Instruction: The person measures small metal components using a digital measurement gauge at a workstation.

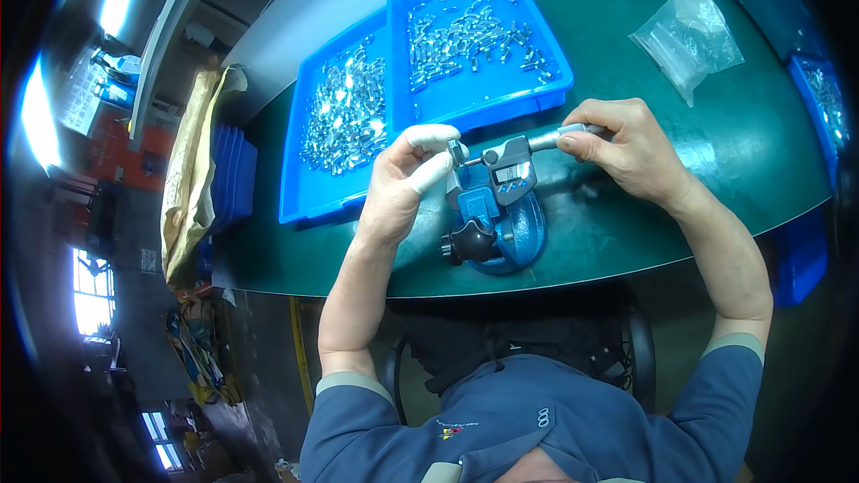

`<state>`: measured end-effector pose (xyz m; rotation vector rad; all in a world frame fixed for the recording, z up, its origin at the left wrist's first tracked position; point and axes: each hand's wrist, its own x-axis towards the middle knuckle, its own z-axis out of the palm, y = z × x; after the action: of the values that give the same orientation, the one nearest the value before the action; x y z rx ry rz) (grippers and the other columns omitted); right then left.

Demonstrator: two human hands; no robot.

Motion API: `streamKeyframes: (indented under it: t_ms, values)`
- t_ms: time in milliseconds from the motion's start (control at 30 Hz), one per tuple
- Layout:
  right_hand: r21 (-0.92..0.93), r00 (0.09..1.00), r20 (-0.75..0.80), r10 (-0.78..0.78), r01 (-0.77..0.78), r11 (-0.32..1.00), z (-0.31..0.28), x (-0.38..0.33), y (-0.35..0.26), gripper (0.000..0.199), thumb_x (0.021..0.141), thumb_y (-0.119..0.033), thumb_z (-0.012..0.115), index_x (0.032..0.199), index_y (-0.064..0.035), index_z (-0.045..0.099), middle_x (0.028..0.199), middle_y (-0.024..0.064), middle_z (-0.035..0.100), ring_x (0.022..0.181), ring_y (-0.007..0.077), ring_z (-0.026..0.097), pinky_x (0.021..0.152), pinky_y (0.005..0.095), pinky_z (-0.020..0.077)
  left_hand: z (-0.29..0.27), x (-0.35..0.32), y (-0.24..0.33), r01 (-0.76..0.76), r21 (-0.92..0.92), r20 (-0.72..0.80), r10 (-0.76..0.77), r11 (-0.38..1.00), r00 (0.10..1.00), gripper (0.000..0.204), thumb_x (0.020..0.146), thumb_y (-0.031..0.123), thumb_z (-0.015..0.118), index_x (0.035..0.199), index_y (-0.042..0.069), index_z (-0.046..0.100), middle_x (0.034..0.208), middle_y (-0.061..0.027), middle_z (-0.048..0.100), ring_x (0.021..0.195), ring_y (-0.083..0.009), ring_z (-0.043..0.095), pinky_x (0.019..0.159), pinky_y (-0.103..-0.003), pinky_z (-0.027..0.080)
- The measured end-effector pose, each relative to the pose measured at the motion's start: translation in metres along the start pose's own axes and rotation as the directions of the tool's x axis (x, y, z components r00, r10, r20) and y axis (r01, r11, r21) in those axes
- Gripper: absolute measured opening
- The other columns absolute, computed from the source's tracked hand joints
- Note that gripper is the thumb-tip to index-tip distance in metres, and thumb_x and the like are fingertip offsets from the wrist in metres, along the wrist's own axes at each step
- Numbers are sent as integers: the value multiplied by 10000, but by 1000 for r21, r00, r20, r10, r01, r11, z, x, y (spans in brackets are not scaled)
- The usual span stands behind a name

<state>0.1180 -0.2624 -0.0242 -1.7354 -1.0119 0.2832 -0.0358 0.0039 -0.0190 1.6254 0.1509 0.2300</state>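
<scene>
A digital micrometer sits clamped in a blue stand with a black knob, close to the table's front edge. White finger cots cover the thumb and a finger of my left hand. Those fingertips pinch a small shiny metal part at the micrometer's measuring gap; whether the jaws touch it I cannot tell. My right hand has its thumb and fingers closed round the thimble end of the micrometer. Beyond my hands, two blue trays hold many similar small metal parts.
Clear plastic bags lie at the back right of the green table. Another blue bin of parts is at the far right edge. Stacked blue bins and brown paper stand on the left.
</scene>
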Motion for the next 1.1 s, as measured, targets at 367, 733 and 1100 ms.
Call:
streamKeyframes:
  t_ms: [367,733,1100]
  values:
    - [0,1000,9,3,-3,1000,-1,0,-1,211,912,-190,730,939,19,717,685,38,598,620,93,503,553,275,384,3,3,-1,65,-73,31,-63,995,998,324,939,157,702,1227,26,635,1072,-106,705,1014,-182,679,924,-328,539]
    - [25,1000,23,21,-21,999,0,-1,-1,189,913,-155,716,949,30,712,704,44,615,638,93,516,571,267,399,4,3,-4,31,-78,24,-29,997,999,286,928,90,693,1205,31,654,1049,-101,713,981,-172,682,858,-310,546]
    - [40,1000,-4,-31,31,999,1,-1,-3,216,899,-174,746,984,21,708,775,45,638,675,98,539,609,264,432,-2,6,-2,-48,-53,-58,45,997,997,264,928,60,686,1188,25,658,1023,-111,725,961,-180,685,867,-323,544]
